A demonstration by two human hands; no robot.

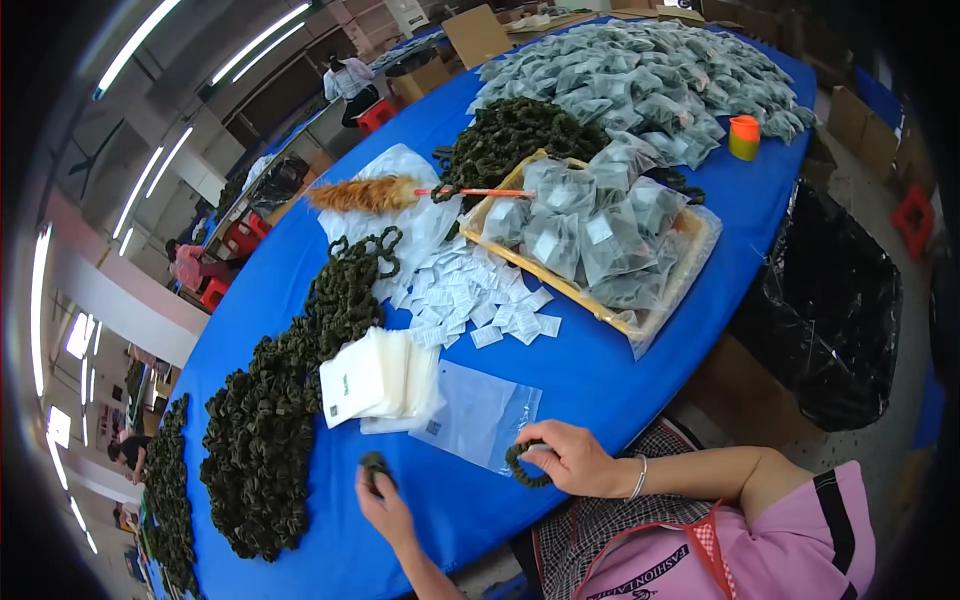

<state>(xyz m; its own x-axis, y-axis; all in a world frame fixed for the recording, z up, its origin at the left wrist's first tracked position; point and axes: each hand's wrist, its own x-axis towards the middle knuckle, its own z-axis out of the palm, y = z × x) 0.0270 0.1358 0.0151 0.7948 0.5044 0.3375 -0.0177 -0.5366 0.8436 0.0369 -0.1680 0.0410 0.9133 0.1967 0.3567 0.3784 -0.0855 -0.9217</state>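
My left hand [385, 505] is closed around a bunched dark green scrunchie [376, 468], just above the blue tabletop. Farther right, my right hand [572, 458] pinches another dark green scrunchie [522, 468], which hangs as an open ring. A small white bit shows at those fingertips, too small to make out. Beyond the hands lies a clear flat plastic bag [485, 415], next to a stack of frosted bags [375, 375]. Small white printed labels [470, 295] are scattered behind the stack. A long heap of dark green scrunchies [265, 440] stretches along the left.
A yellow-rimmed tray [560, 283] holds filled bags, with a feather duster [375, 194] lying against it. Filled bags [640, 75] are heaped at the far end, near an orange and yellow cup [744, 138]. A black plastic sack [825, 310] stands right of the table. People sit farther back.
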